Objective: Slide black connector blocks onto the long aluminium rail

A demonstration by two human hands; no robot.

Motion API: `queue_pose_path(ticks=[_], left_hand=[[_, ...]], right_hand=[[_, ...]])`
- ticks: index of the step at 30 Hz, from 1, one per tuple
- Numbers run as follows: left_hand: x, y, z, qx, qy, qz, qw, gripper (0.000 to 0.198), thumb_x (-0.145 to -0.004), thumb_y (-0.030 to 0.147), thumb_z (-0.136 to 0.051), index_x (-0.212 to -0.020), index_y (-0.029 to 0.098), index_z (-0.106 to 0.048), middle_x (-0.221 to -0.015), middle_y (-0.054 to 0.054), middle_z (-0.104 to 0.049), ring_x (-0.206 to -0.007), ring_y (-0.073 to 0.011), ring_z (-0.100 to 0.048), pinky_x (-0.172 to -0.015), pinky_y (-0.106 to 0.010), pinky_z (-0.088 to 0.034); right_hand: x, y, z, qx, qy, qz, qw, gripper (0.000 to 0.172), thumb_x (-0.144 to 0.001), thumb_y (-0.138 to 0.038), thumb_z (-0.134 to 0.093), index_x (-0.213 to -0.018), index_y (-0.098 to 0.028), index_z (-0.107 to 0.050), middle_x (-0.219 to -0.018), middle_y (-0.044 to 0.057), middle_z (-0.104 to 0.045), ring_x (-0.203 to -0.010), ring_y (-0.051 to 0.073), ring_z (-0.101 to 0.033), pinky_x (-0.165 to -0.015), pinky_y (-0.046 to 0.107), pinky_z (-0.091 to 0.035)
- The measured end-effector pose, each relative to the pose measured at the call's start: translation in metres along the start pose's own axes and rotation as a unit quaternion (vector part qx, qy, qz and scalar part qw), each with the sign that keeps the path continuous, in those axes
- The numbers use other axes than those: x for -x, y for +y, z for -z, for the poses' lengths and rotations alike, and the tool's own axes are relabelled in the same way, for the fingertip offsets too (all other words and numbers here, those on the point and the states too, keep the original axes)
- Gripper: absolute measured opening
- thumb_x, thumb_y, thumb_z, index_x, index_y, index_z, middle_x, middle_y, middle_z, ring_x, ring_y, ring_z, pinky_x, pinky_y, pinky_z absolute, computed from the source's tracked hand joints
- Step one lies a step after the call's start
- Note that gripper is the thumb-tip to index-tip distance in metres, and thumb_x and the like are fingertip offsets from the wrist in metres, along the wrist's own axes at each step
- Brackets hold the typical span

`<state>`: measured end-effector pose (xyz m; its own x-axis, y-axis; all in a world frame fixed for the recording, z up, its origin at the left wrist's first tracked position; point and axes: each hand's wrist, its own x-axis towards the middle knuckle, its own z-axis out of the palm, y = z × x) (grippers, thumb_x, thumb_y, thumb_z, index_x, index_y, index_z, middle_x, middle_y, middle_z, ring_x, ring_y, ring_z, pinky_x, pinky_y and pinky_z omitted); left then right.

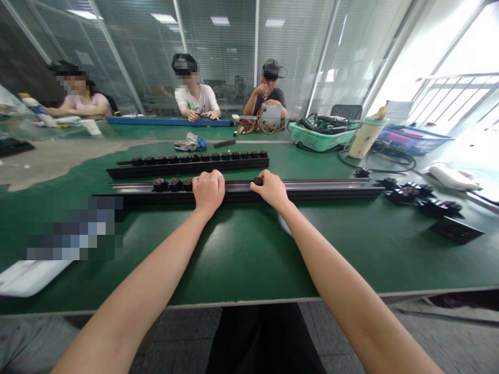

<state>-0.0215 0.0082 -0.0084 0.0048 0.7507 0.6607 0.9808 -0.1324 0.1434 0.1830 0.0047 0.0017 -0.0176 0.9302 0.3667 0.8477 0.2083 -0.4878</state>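
Note:
A long black channel (pixel 327 193) lies across the green table in front of me, with several small round black modules (pixel 174 184) set in its left part. My left hand (pixel 208 192) is closed over the channel, just right of those modules. What its curled fingers hold, if anything, is hidden. Farther right, my right hand (pixel 273 189) pinches a small black module (pixel 257 181) at the channel, between thumb and fingers. Whether that piece rests in the channel I cannot tell. Behind lies a second black channel (pixel 187 168), lined with a row of similar modules.
Loose black modules with plates (pixel 409 192) and a square black plate (pixel 456 229) lie right. Beyond stand a bottle (pixel 364 137), a green basket (pixel 323 139) of cables and a blue basket (pixel 419 140). A white-edged object (pixel 39 272) lies left. Three people sit across the table.

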Motion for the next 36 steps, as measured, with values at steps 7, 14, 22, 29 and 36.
queue_pose_path(ticks=[7, 14, 22, 29, 36], left_hand=[[0.000, 0.001, 0.002, 0.008, -0.009, 0.002, 1.000, 0.044, -0.103, 0.031, -0.024, -0.095, 0.021, -0.066, -0.093, -0.013, -0.072, -0.098, -0.0296, -0.062, -0.088, -0.043, -0.037], [0.000, 0.000, 0.001, 0.005, -0.007, 0.001, 1.000, 0.045, -0.104, 0.032, -0.023, -0.095, 0.021, -0.067, -0.092, -0.013, -0.072, -0.098, -0.0298, -0.062, -0.088, -0.043, -0.037], [0.000, -0.001, 0.000, -0.002, -0.003, -0.002, 1.000, 0.046, -0.104, 0.032, -0.023, -0.095, 0.021, -0.066, -0.091, -0.013, -0.071, -0.098, -0.0297, -0.062, -0.087, -0.043, -0.037], [0.000, 0.000, 0.001, -0.009, -0.010, 0.000, 1.000, 0.046, -0.104, 0.032, -0.023, -0.096, 0.020, -0.066, -0.091, -0.013, -0.072, -0.098, -0.0295, -0.062, -0.087, -0.042, -0.037], [0.000, 0.001, 0.002, -0.006, -0.009, -0.001, 1.000, 0.045, -0.104, 0.031, -0.024, -0.095, 0.021, -0.067, -0.091, -0.013, -0.072, -0.097, -0.0295, -0.062, -0.086, -0.042, -0.037]], right_hand=[[-0.003, 0.009, 0.001, -0.033, -0.010, 0.015, 0.999, 0.031, -0.087, -0.045, -0.069, -0.104, -0.021, -0.058, -0.095, 0.005, -0.070, -0.093, 0.023, -0.065, -0.076, 0.031, -0.044], [-0.004, 0.014, 0.002, -0.013, -0.010, 0.010, 1.000, 0.037, -0.086, -0.056, -0.069, -0.094, -0.022, -0.057, -0.091, 0.004, -0.069, -0.086, 0.022, -0.063, -0.070, 0.030, -0.041], [-0.003, 0.013, 0.005, 0.005, -0.012, 0.005, 1.000, 0.032, -0.087, -0.052, -0.068, -0.091, -0.023, -0.055, -0.091, 0.004, -0.069, -0.086, 0.022, -0.063, -0.069, 0.030, -0.040], [-0.002, 0.012, 0.009, 0.038, -0.018, -0.002, 0.999, 0.032, -0.089, -0.053, -0.064, -0.094, -0.023, -0.054, -0.095, 0.006, -0.071, -0.093, 0.024, -0.065, -0.071, 0.030, -0.040], [0.000, 0.009, 0.012, 0.074, -0.021, 0.004, 0.997, 0.032, -0.093, -0.053, -0.058, -0.099, -0.021, -0.056, -0.098, 0.009, -0.072, -0.094, 0.027, -0.067, -0.072, 0.031, -0.041]])
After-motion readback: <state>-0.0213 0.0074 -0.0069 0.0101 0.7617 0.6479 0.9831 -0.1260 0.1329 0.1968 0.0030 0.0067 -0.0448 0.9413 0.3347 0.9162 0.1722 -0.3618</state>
